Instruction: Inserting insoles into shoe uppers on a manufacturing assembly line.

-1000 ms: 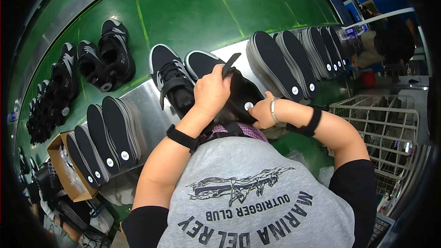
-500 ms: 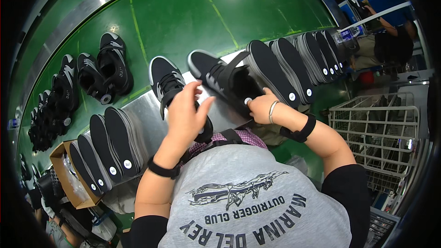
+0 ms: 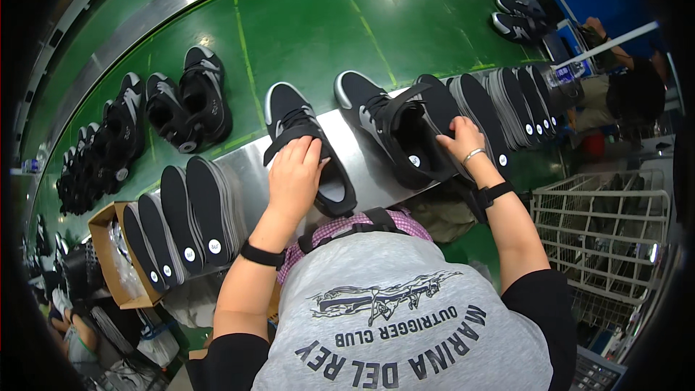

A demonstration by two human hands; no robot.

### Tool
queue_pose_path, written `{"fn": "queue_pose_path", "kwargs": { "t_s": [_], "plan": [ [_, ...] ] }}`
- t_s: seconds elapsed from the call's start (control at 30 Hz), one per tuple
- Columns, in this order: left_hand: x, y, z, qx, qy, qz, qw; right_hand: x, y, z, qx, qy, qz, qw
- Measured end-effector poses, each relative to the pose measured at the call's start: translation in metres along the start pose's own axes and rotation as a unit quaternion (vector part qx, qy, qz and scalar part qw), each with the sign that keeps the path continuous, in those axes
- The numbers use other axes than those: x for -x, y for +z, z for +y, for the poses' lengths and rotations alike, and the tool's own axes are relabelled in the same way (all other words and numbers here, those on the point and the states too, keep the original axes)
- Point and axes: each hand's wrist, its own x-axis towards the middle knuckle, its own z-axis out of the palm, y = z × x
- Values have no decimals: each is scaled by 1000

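Observation:
Two black shoes with grey trim lie toes away on the metal table edge before me. My left hand (image 3: 295,177) is closed over the strap of the left shoe (image 3: 287,101), whose opening shows a light inside. The right shoe (image 3: 362,94) has its strap lifted, and an insole with a round white label (image 3: 414,161) sits inside its heel. Just right of that shoe, my right hand (image 3: 465,139) is over the nearest black insole (image 3: 434,94) of the right-hand stacks, thumb and fingers apart. Whether it touches the insole I cannot tell.
More insole stacks (image 3: 206,210) stand left of the shoes beside a cardboard box (image 3: 105,246). Several finished-looking shoes (image 3: 203,94) line the green surface (image 3: 304,29) at left; another pair (image 3: 514,25) lies far right. A wire cart (image 3: 601,224) and a co-worker (image 3: 633,94) are at right.
My right hand has left the right shoe's heel and moved right to the insoles. My left hand has come down onto the left shoe's strap. The view has shifted slightly.

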Motion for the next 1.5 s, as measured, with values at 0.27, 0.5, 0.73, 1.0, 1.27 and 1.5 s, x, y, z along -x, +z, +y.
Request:
{"fn": "queue_pose_path", "kwargs": {
  "t_s": [0.27,0.5,0.73,1.0,1.27,1.5],
  "plan": [
    [-18,15,6,83,-59,50,994,-5,-13,27,-86,-53,147,984],
    [-29,17,0,372,-317,14,872,38,-125,-45,-282,-320,121,896],
    [-28,21,-12,495,-396,-23,773,64,-115,-104,68,-563,-46,822],
    [-36,27,-7,544,-398,-39,737,35,-15,-178,65,-414,-131,898],
    [-34,34,-10,487,-377,-34,787,62,-94,-148,242,-389,-209,864],
    [-36,39,-10,488,-360,-28,795,53,-92,-150,208,-488,-192,825]
  ]
}}
